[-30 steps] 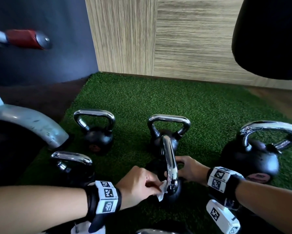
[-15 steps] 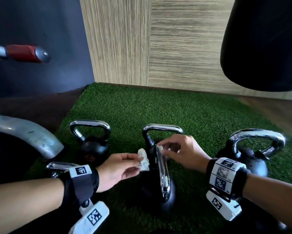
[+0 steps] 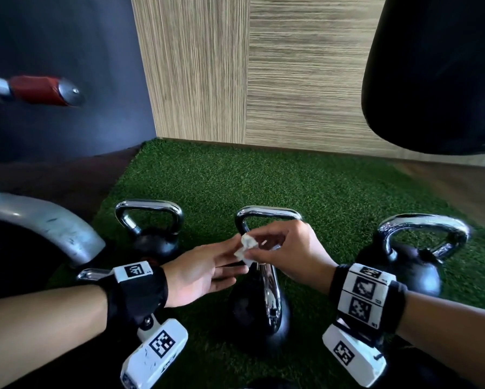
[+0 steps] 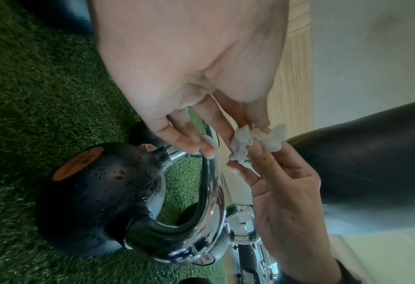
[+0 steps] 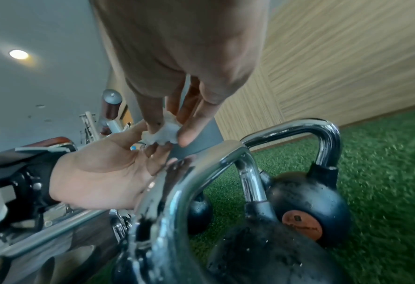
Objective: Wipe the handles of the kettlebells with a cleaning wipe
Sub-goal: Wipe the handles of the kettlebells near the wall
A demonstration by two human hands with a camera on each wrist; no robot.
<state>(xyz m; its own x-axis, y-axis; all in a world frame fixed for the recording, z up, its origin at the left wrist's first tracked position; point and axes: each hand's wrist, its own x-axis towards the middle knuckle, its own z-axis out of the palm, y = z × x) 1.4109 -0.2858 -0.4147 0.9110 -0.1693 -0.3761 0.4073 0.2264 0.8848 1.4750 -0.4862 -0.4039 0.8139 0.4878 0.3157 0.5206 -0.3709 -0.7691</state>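
Right hand (image 3: 291,254) pinches the crumpled wipe (image 3: 245,247) above a kettlebell handle (image 3: 270,299) — left hand (image 3: 204,270), fingers straight, touches it.

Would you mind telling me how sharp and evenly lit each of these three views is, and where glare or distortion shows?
Head view: mostly sharp, wide-angle bending at the edges, bright glare on the chrome handle. Left wrist view: dim, turf smeared by motion, the wipe fairly clear. Right wrist view: the near handle blurred and streaked with reflections, the wall curved by the lens, a ceiling light flaring.
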